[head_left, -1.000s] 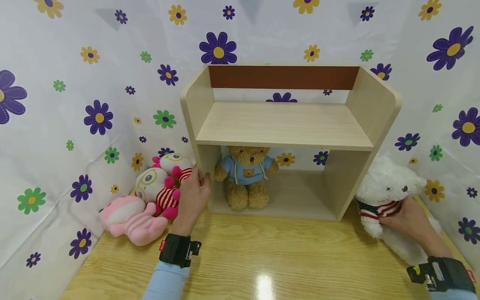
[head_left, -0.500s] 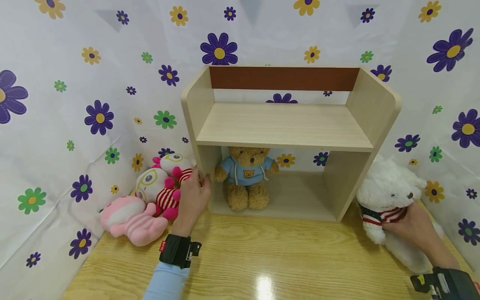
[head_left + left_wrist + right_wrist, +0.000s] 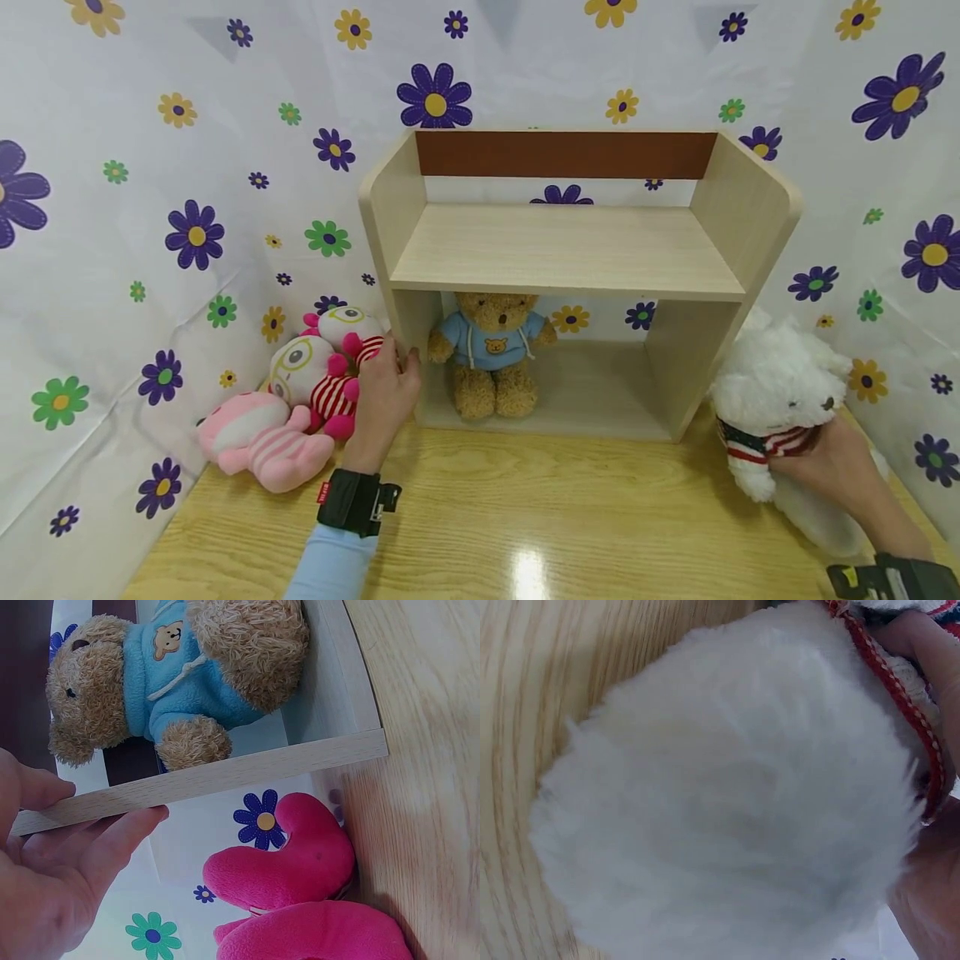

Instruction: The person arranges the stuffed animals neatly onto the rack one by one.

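Over the last second the white teddy bear (image 3: 780, 392) has shifted a little: its head has turned further toward the right and its body has slid slightly nearer the person, while the right hand (image 3: 832, 467) keeps its fingers wrapped round the bear's middle, at the red, white and dark striped sweater. That small move suggests the bear is being gathered up off the counter (image 3: 525, 517) rather than left lying, though part of its body still rests there. In the right wrist view the white plush fills nearly the whole frame, with fingers (image 3: 922, 645) curled against the sweater's red hem. The left hand (image 3: 384, 396) has not moved; it holds the left side panel of the wooden shelf unit (image 3: 570, 250), thumb on the inner face and fingers (image 3: 124, 832) lying nearly straight along the outer face, steadying it. Just inside that panel, close to the left thumb, a brown teddy bear in a blue hoodie (image 3: 491, 350) sits upright in the lower compartment, with open room to its right. The upper shelf holds nothing. Behind the left hand's back, outside the shelf, lie a pink plush toy (image 3: 258, 437) and two goggle-eyed plush toys in red stripes (image 3: 318, 371).
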A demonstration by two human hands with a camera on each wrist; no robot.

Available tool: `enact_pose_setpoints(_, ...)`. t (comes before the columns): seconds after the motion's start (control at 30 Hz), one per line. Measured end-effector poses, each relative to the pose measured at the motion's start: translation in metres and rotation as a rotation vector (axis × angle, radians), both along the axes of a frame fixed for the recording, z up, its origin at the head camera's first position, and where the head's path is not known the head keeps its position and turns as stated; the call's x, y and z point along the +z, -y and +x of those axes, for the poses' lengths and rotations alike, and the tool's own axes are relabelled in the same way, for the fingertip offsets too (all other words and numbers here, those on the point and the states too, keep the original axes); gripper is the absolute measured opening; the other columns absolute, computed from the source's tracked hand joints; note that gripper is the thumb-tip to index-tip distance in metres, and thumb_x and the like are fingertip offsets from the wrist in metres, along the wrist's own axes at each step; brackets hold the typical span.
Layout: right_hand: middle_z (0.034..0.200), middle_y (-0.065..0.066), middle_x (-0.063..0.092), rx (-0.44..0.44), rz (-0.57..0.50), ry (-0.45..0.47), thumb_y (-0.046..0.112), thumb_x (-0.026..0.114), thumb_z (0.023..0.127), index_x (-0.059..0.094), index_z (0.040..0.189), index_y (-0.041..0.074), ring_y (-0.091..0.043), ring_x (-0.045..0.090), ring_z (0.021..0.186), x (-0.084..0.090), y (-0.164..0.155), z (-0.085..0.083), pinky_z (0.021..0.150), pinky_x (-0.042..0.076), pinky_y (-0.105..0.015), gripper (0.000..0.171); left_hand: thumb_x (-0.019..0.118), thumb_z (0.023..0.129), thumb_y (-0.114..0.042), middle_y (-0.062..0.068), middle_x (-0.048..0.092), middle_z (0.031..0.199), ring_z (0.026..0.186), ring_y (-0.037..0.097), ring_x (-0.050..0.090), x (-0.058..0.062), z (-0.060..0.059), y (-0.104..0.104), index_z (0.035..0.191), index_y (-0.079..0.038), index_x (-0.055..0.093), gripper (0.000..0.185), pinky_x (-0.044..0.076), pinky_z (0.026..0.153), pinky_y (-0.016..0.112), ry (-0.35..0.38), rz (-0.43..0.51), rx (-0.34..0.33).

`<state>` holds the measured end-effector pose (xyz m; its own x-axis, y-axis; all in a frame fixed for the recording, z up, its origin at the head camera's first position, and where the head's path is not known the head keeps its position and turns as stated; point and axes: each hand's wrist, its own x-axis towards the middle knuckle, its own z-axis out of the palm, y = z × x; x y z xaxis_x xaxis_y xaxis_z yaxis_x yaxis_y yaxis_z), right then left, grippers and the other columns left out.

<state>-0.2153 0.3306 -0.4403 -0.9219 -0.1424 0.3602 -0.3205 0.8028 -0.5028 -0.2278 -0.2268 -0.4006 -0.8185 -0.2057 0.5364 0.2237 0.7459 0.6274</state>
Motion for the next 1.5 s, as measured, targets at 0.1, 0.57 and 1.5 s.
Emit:
enact_pose_setpoints(0.1, 0.111, -0.03, 0.064, 0.006, -0.003, -0.017, 0.012, 0.096, 0.058, 0.051, 0.124, -0.003, 0.019, 0.04, 0.096, 0.001, 0.001, 0.003, 0.07, 0.035, -0.008, 0.081, 0.062, 0.098, -0.012, 0.026, 0.075, 0.09, 0.073, 0.038, 0.072, 0.0, -0.001, 0.0, 0.124, 0.004, 0.06, 0.03, 0.057, 0.061, 0.049, -0.004, -0.003, 0.001)
enact_pose_setpoints(0.57, 0.11, -0.028, 0.064, 0.022, -0.048, -0.081, 0.007, 0.097, 0.055, 0.053, 0.123, -0.003, 0.03, 0.03, 0.098, 0.002, 0.005, 0.015, 0.072, 0.034, -0.006, 0.081, 0.061, 0.098, -0.013, 0.026, 0.073, 0.083, 0.072, 0.04, 0.071, 0.002, -0.001, 0.0, 0.121, 0.003, 0.061, 0.028, 0.055, 0.06, 0.051, -0.004, -0.017, 0.015)
enact_pose_setpoints(1.5, 0.107, 0.041, 0.049, 0.082, -0.111, -0.088, 0.009, 0.099, 0.057, 0.062, 0.114, 0.009, 0.021, 0.047, 0.091, 0.024, 0.037, 0.04, 0.069, 0.04, -0.006, 0.068, 0.061, 0.099, -0.013, 0.029, 0.075, 0.098, 0.081, 0.043, 0.074, 0.0, 0.002, 0.0, 0.127, 0.003, 0.059, 0.033, 0.059, 0.067, 0.054, -0.002, 0.004, 0.0)
